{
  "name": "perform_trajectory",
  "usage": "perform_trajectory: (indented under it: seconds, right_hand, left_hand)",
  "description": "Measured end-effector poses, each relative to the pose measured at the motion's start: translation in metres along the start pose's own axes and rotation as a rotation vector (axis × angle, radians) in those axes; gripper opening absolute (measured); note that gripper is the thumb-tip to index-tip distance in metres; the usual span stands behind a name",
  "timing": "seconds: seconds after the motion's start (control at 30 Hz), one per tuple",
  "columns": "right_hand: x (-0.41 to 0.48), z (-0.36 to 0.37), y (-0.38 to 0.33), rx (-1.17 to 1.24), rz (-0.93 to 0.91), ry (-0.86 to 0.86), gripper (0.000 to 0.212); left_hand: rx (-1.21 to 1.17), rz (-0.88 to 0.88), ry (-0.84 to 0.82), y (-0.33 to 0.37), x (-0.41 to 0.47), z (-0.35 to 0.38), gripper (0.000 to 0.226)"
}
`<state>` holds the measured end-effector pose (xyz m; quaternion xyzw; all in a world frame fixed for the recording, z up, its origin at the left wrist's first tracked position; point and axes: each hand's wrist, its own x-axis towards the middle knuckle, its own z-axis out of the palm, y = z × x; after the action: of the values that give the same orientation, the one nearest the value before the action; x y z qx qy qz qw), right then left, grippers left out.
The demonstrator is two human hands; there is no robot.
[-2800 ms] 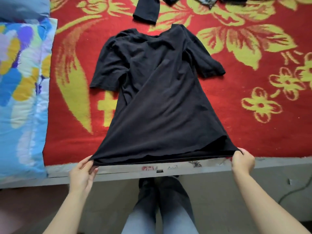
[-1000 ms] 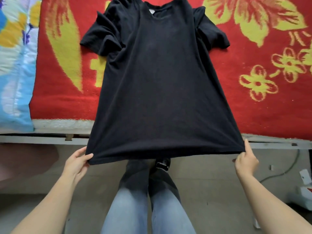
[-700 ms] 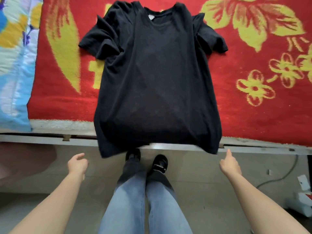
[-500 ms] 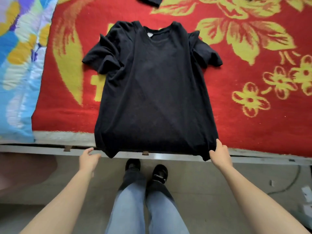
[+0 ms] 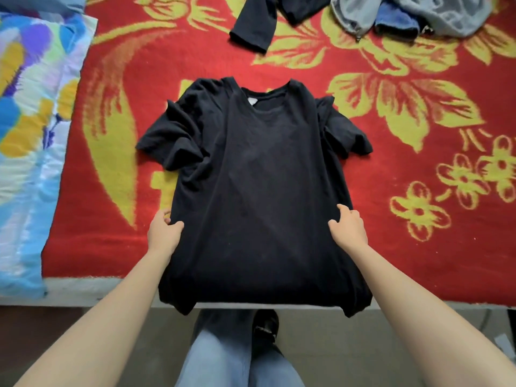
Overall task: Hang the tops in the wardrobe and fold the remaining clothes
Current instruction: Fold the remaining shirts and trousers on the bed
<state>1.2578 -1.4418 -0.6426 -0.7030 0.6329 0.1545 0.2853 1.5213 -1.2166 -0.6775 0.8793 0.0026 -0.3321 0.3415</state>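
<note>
A black t-shirt (image 5: 259, 196) lies face up on the red flowered blanket (image 5: 418, 247), collar away from me, both sleeves crumpled, its hem hanging over the bed's front edge. My left hand (image 5: 164, 231) grips the shirt's left side edge at about waist height, thumb on top of the cloth. On the opposite side edge, at the same height, my right hand (image 5: 349, 228) pinches the cloth with thumb and forefinger.
Another black garment (image 5: 252, 25) lies at the far end of the blanket, with a heap of grey and blue clothes (image 5: 413, 15) to its right. A colourful quilt (image 5: 30, 141) covers the bed's left side. My legs stand at the bed edge (image 5: 83, 290).
My hands let go of the hem they held stretched out, the shirt settled on the bed, and both hands moved up to its side edges and took hold there.
</note>
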Motion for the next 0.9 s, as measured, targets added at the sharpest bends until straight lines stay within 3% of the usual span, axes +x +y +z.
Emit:
perform_trajectory:
  seconds: [0.3,0.4,0.5,0.6,0.9]
  right_hand:
    - [0.065,-0.023,-0.082,-0.064,-0.056,0.052,0.052]
    - [0.087,-0.025,-0.103,-0.071,-0.074,0.054,0.051]
    - [0.107,-0.02,-0.125,-0.111,-0.155,0.051,0.051]
    - [0.127,-0.015,-0.151,-0.156,-0.255,0.046,0.051]
    - [0.151,-0.005,-0.213,-0.137,-0.434,0.024,0.047]
  left_hand:
    - [0.219,0.121,0.02,0.074,0.095,-0.021,0.051]
    - [0.196,0.06,0.048,0.092,0.12,-0.012,0.059]
    - [0.001,-0.143,0.12,0.106,0.136,-0.003,0.074]
    - [-0.184,-0.329,0.248,0.107,0.153,-0.002,0.072]
    - [-0.615,-0.421,0.341,0.116,0.184,0.003,0.061]
